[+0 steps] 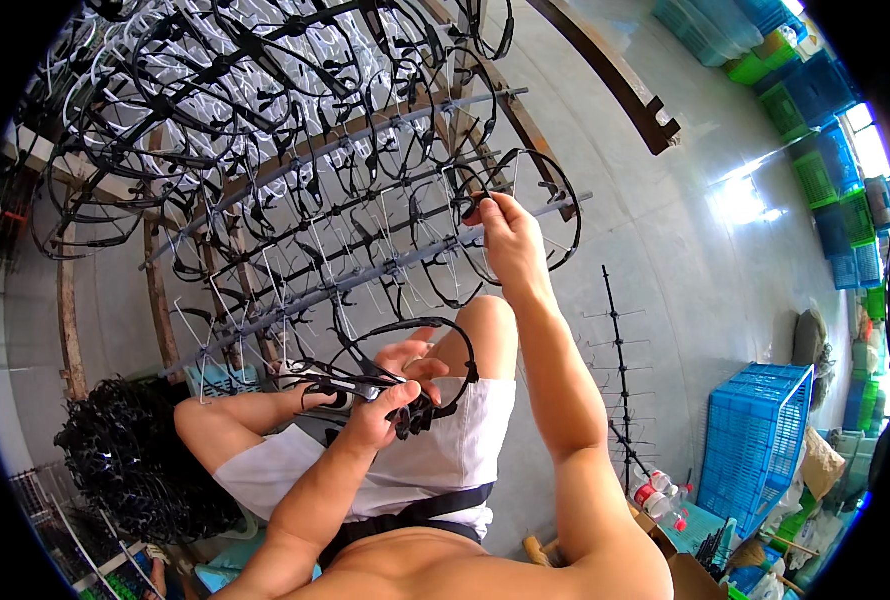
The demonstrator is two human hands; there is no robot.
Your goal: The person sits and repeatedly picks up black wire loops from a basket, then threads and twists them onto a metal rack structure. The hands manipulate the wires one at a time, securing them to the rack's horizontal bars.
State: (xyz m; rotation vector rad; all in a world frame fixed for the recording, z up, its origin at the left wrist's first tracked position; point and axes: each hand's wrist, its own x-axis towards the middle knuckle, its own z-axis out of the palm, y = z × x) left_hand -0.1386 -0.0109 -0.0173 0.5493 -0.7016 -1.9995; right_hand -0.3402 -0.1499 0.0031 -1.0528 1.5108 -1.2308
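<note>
Black, thin curved plastic frames, a little like spectacle frames, hang on the rods of a rack in front of me. My right hand is stretched out to the rack's near right end. Its thumb and fingers pinch part of a looped black frame beside the rod end. Low over my lap, my left hand is closed around several more black frames, bunched together. Their far ends reach out past its fingers, and part of the bunch is hidden by the hand.
The rack's grey rods run across, with white and black frames crowded at the far left. A dark heap of frames lies at lower left. To the right are a spiked pole, a blue crate and stacked bins. A brown metal beam stands far right.
</note>
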